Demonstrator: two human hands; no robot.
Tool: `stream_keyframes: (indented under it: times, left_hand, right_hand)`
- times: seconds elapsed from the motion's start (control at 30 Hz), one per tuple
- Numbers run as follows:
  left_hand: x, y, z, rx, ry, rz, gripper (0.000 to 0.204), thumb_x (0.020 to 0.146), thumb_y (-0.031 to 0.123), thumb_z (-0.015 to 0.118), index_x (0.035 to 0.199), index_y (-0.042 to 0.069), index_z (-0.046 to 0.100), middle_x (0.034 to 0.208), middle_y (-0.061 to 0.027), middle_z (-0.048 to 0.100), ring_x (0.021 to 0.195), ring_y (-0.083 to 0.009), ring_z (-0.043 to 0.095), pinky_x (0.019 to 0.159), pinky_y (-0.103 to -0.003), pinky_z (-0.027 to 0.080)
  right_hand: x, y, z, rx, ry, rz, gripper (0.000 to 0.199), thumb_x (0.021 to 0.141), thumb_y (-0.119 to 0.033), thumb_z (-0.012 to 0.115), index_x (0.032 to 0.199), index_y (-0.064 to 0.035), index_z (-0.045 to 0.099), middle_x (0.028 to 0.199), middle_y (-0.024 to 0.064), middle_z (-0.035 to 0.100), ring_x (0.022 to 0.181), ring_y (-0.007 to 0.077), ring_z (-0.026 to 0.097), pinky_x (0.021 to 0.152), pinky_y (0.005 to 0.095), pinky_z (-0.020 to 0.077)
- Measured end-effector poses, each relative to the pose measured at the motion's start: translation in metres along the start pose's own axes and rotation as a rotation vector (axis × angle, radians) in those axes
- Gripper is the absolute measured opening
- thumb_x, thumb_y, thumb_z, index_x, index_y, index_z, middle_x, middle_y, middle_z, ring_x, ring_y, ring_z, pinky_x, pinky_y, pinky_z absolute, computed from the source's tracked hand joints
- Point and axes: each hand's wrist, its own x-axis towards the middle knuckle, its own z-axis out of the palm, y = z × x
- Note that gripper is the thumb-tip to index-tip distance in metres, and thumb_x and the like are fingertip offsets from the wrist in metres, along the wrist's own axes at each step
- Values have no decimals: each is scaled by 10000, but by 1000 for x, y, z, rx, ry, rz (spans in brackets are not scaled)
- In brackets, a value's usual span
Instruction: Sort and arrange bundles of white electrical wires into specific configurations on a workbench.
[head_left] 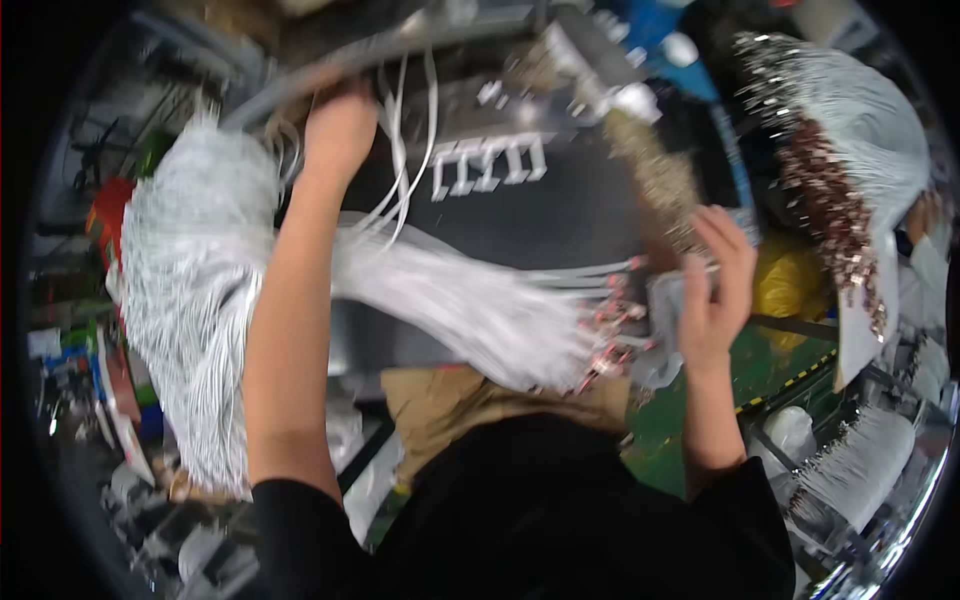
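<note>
Cable bundle [470, 300], white, is lying across the middle of the frame on the dark table [590, 210], its long axis running from centre left toward lower right, where reddish tips [605, 340] are fanning out. The right hand [722, 285], right of centre, is hovering nearer those tips, which are sitting to its left and slightly lower. Its fingers are curving apart from the thumb; whether this grip is holding anything, I cannot tell. The left hand [340, 125], upper left, is hanging beside loose white cables [434, 105], with the bundle lying below; blur is hiding whether its grip is clenched.
</note>
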Motion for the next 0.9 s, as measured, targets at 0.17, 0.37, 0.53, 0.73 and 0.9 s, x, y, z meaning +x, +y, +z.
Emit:
stream_keyframes:
  times: [0.17,0.37,0.53,0.73,0.9]
  left_hand:
    - [-35,-22,15,125,-43,16,259,965,135,488,1126,-19,620,1109,-263,640,1031,-423,623,893,-496,510]
    - [-17,-4,7,-6,-53,-106,354,1009,198,465,1270,-15,573,1221,-264,621,1119,-438,593,958,-504,486]
    - [-22,-15,31,46,15,-145,391,974,192,493,1302,-8,563,1222,-265,627,1123,-438,598,964,-498,492]
    - [-30,-19,9,70,22,39,277,871,137,542,1084,4,660,1036,-236,683,900,-397,682,819,-478,559]
    - [-39,37,-62,-140,165,-91,239,959,141,528,1087,-27,642,1095,-241,646,1036,-379,625,884,-488,510]
  right_hand:
    - [114,3,9,-95,237,-182,344,895,-114,662,1231,-43,647,1308,142,588,1289,366,490,1095,441,368]
    - [248,25,-13,-423,597,-290,526,937,-315,672,1392,-91,532,1479,184,426,1411,436,325,1105,525,326]
    - [278,29,-3,-500,622,-310,600,934,-409,658,1428,-106,500,1499,204,400,1430,465,285,1102,563,313]
    - [290,34,8,-596,655,-344,638,908,-488,661,1406,-115,521,1480,207,437,1383,492,347,1075,576,349]
    - [295,26,4,-739,604,-281,644,958,-377,606,1496,-79,416,1601,186,263,1470,414,224,1165,537,238]
